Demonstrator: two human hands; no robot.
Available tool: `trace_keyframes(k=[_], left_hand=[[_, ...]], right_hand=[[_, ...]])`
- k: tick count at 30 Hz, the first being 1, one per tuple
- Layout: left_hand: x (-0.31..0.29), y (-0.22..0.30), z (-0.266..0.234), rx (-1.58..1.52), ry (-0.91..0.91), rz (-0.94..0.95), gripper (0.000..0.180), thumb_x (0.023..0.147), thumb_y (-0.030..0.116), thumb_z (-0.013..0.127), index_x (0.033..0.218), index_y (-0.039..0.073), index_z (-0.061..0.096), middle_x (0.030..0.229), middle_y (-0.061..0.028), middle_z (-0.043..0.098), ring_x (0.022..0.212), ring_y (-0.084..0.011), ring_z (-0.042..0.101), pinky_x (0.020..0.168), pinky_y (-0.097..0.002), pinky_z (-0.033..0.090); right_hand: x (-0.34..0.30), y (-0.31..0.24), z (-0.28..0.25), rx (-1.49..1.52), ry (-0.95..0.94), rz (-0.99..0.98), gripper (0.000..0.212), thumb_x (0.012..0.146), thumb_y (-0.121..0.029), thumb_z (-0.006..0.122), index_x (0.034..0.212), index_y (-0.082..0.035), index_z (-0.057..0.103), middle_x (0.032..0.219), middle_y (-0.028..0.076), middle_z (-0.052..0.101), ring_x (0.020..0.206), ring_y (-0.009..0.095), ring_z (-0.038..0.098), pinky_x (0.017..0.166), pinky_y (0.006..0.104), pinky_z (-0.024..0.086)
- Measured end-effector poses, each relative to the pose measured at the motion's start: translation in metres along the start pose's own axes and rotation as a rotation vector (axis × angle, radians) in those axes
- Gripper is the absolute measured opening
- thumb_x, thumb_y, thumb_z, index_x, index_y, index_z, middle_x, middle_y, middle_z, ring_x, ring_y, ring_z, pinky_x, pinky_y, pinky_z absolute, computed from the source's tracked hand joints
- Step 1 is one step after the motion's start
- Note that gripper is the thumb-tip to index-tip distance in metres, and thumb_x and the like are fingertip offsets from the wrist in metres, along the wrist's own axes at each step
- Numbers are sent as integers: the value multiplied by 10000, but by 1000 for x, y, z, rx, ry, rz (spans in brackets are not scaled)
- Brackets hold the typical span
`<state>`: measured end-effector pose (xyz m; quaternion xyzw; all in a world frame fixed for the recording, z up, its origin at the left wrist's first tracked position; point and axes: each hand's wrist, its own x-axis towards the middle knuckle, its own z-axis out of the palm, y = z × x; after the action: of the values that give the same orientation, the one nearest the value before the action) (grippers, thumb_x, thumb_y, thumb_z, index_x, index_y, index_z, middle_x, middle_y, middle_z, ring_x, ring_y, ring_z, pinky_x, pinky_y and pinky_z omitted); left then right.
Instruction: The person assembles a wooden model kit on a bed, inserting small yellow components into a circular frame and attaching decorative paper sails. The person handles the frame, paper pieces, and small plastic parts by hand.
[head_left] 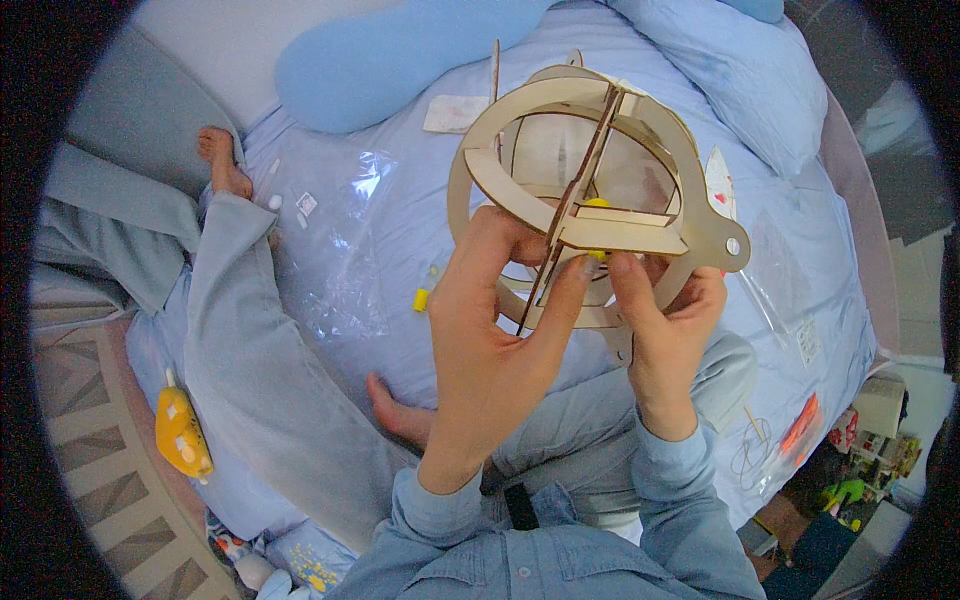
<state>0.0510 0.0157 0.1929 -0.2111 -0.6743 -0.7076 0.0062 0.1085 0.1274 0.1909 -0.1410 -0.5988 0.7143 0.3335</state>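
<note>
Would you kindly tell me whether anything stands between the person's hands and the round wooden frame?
Nothing visible does: the left hand and right hand both hold the wooden frame directly, thumbs beside a small yellow piece.

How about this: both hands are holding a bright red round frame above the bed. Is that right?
Not the colour: the head view shows that the round frame is pale wood brown, not bright red. The left hand and right hand are both holding it above the bed.

A blue shirt is worn, pocket flaps sewn on its front; grey-blue trousers are worn below it.
</note>
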Motion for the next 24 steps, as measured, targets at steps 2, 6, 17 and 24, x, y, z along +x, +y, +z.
trace_keyframes(k=[2,6,17,24], left_hand=[[-1,4,2,-11,10,-48,189,823,-2,685,997,16,611,818,-32,573,765,-119,541,641,-237,434],[-1,0,1,1,8,-23,223,820,-14,684,1033,18,624,830,-35,597,775,-108,563,624,-227,449],[1,2,0,-25,0,-3,247,816,-21,683,1054,9,626,859,-53,627,774,-115,583,682,-243,467],[0,4,-3,135,44,-43,202,793,79,723,939,10,602,829,-99,630,747,-178,607,676,-295,476]], right_hand=[[0,-2,0,-12,13,18,342,823,32,730,1139,19,599,1002,62,681,883,117,634,749,270,512],[1,-7,-3,-55,-4,101,355,806,30,738,1134,28,601,993,66,686,869,123,642,740,267,520],[6,-12,-8,-101,-58,193,367,799,31,748,1137,42,606,1015,74,691,896,120,649,760,261,530],[-1,-8,1,-131,15,172,357,817,26,746,1149,37,617,1010,64,692,877,99,638,750,236,511]])
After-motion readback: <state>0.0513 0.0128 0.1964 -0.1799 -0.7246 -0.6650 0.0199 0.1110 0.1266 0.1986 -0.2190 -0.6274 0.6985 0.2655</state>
